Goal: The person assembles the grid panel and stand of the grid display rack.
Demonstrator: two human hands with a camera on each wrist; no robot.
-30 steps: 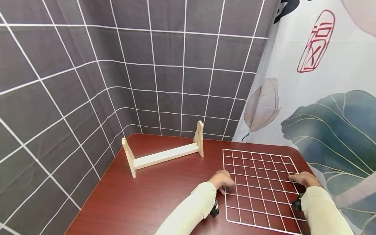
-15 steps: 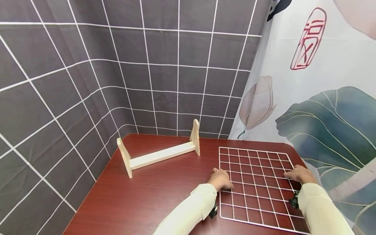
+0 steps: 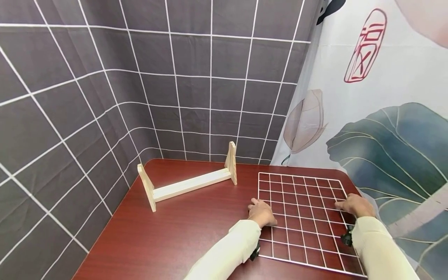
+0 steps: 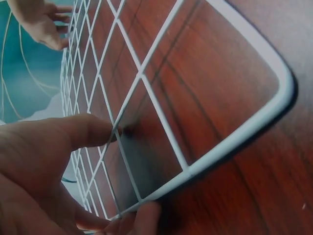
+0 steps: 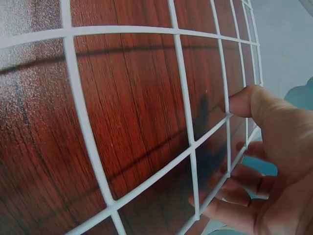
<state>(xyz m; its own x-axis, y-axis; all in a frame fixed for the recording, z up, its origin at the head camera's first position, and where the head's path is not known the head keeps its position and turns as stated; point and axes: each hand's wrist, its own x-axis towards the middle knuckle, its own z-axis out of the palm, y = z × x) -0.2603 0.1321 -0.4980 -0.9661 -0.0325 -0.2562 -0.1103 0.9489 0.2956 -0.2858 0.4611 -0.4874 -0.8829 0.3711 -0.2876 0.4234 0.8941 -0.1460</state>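
A white wire grid panel [image 3: 312, 219] lies low over the red-brown table on the right in the head view. My left hand [image 3: 261, 213] grips its left edge. In the left wrist view, the left thumb [image 4: 93, 129] lies over an inner wire while fingertips [image 4: 147, 215] meet the outer wire. At the opposite edge, my right hand [image 3: 357, 205] holds the panel. The right wrist view has that thumb [image 5: 239, 102] on a wire and the other fingers [image 5: 234, 191] curled about the outer edge. Some fingertips are hidden behind wires.
A pale wooden rack [image 3: 192, 184] with two upright ends stands at the back left of the table [image 3: 175, 237]. Behind it hangs a dark grey curtain [image 3: 189, 93] with white lines. A patterned white curtain [image 3: 336, 128] hangs close to the right hand.
The head view has shifted slightly, carrying everything a little left in it. My left hand has turned somewhat at the panel's edge. The right hand keeps its hold, and the rack stays put.
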